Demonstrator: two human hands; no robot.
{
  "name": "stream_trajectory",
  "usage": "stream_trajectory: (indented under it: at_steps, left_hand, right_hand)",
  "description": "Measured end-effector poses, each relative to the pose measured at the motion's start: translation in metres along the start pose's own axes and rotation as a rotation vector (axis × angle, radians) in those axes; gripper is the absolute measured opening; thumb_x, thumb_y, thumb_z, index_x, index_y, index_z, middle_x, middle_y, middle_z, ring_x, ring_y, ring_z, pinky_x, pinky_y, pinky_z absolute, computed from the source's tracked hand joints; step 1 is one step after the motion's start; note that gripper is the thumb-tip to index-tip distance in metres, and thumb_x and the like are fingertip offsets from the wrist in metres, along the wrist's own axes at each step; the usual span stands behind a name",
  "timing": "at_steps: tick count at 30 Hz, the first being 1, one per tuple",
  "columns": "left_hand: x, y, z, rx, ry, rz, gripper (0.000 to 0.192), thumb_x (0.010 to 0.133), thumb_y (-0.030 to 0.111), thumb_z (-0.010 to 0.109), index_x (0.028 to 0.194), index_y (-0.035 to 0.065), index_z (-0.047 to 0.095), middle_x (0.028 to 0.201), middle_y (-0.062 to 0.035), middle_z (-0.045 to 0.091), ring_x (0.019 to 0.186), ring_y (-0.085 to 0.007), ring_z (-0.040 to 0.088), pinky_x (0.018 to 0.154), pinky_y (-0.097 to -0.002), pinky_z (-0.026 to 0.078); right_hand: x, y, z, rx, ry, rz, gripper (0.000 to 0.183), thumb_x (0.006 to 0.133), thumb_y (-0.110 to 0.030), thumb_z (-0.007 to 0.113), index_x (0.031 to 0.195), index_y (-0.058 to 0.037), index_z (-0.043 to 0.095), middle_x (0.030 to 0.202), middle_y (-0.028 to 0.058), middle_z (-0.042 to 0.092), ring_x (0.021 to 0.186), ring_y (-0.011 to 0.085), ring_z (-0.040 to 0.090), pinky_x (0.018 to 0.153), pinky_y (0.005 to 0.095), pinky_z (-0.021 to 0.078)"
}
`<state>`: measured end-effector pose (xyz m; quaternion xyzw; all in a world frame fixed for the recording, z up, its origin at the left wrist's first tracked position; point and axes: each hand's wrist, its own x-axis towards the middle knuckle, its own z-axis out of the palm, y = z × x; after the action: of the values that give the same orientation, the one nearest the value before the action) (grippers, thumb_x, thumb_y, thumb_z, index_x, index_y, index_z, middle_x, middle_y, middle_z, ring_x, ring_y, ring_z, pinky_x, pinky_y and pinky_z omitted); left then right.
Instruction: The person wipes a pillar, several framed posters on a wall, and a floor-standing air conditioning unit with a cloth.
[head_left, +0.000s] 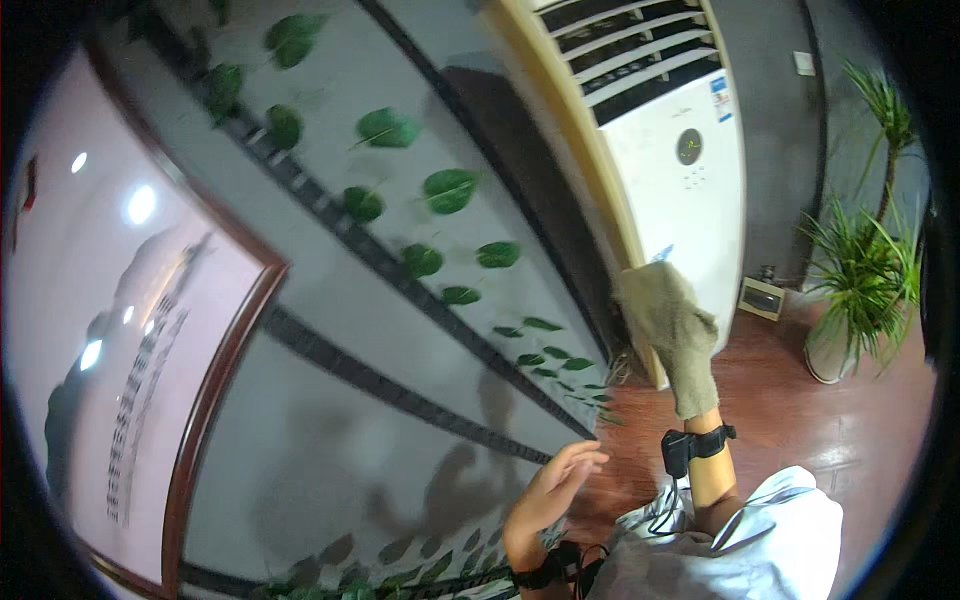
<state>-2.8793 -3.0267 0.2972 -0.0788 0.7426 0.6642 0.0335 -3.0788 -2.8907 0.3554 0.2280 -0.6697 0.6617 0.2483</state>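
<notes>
My right hand (670, 337), inside a beige cloth mitt, is at the lower front of a white floor-standing air conditioner (679, 202), near its yellowish side edge. The mitt hides the fingers, and whether it touches the panel cannot be told. Dark louvres fill the unit's upper part, with a round display (689, 147) below them. My left hand (559, 480) is bare and holds nothing, its fingers loosely extended, lower left of the mitt and in front of the grey wall. Both wrists carry black straps; a black box (676, 454) with a cable sits on the right one.
A framed picture (225, 375) hangs on the grey wall at the left, among artificial green leaves (450, 191) and dark strips. At the right, a potted plant (832, 345) and a small framed box (761, 298) stand on the reddish wood floor (780, 405).
</notes>
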Motion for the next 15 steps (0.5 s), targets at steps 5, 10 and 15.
stream_trajectory:
  at_steps: [5, 10, 15]
  left_hand:
    - [0.105, 0.0, 0.04, 0.003, -0.106, 0.069, 0.029, 0.101, 0.018, 0.042, 0.121, -0.0005, 0.052, 0.076, -0.007, 0.063, 0.074, -0.014, 0.061, 0.074, -0.028, 0.05]
    - [0.176, 0.006, 0.067, -0.3, 0.247, 0.13, 0.024, 0.098, 0.016, 0.049, 0.11, -0.0035, 0.058, 0.05, -0.001, 0.044, 0.042, -0.0074, 0.038, 0.057, -0.0293, 0.051]
    - [0.233, 0.007, 0.075, -0.308, 0.262, -0.014, 0.022, 0.097, 0.013, 0.047, 0.108, -0.0028, 0.058, 0.054, -0.0034, 0.049, 0.046, -0.0092, 0.043, 0.057, -0.0288, 0.049]
  right_hand:
    - [0.048, 0.069, -0.082, -0.284, 0.094, 0.105, 0.051, 0.083, -0.02, 0.067, 0.128, -0.0027, 0.05, 0.118, 0.0108, 0.06, 0.111, 0.0161, 0.056, 0.086, 0.031, 0.0498]
    - [0.074, 0.146, -0.13, 0.79, 0.4, 0.492, 0.054, 0.082, -0.016, 0.067, 0.131, -0.0027, 0.047, 0.118, 0.0089, 0.061, 0.108, 0.0155, 0.057, 0.089, 0.0286, 0.0485]
    - [0.082, 0.227, -0.168, -0.562, 0.115, 0.364, 0.053, 0.085, -0.014, 0.061, 0.134, -0.0016, 0.045, 0.127, 0.0095, 0.055, 0.114, 0.0178, 0.053, 0.097, 0.0268, 0.0423]
